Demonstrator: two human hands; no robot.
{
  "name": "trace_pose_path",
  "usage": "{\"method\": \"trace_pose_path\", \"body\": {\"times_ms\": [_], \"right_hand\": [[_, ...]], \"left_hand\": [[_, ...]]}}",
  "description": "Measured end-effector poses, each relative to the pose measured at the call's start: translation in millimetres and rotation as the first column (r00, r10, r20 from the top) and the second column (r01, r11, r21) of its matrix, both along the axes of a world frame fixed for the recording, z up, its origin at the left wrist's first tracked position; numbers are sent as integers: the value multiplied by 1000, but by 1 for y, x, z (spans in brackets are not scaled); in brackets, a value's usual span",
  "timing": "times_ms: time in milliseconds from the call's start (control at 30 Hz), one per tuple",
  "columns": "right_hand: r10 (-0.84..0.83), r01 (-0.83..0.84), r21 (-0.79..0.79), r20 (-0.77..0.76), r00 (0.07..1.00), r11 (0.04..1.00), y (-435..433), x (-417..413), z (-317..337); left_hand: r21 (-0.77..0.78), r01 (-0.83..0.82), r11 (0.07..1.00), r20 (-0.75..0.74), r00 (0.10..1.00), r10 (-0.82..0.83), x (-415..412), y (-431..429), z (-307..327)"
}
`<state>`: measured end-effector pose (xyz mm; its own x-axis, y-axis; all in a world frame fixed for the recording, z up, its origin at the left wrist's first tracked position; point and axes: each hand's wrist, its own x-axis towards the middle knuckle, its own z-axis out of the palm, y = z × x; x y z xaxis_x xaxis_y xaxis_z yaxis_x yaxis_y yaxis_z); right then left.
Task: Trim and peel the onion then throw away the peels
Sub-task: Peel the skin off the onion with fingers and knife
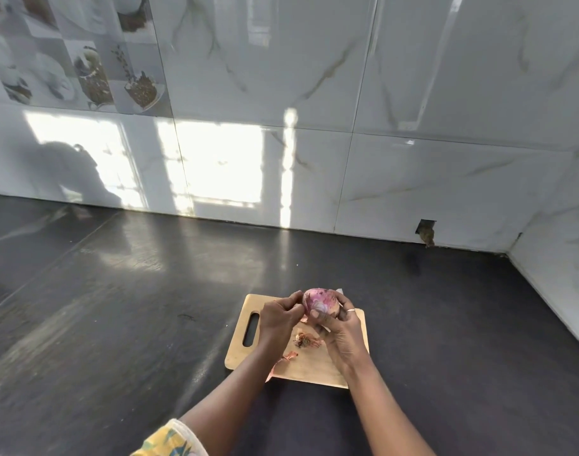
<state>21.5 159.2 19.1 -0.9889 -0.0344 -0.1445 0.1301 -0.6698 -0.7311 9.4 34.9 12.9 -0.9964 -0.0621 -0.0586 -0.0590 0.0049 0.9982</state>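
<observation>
Cupping the red onion in curled fingers, the right hand is holding it just over the far edge of the wooden cutting board. The left hand is pinching the onion's left side. Peel scraps and a trimmed root end are sitting on the board, nearer its front edge, with dark counter all around.

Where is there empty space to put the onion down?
The dark counter is bare left of the cutting board, behind it up to the tiled wall, and on its right toward the corner. The board is crowded: the left hand and right hand hold the onion over it, and peels lie on it.
</observation>
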Motion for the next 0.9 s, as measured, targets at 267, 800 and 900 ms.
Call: {"method": "trace_pose_path", "body": {"times_ms": [267,800,900], "right_hand": [[-34,34,-12,2,999,999,1,0,0],[1,-1,5,12,1000,1000,7,-1,-1],[26,-25,-53,16,1000,998,10,1,3]], "left_hand": [[-59,-200,978,-90,977,194,7,5,7],[-194,-141,971,-43,990,135,6,2,8],[-126,-209,970,-17,978,208,4,-1,8]]}}
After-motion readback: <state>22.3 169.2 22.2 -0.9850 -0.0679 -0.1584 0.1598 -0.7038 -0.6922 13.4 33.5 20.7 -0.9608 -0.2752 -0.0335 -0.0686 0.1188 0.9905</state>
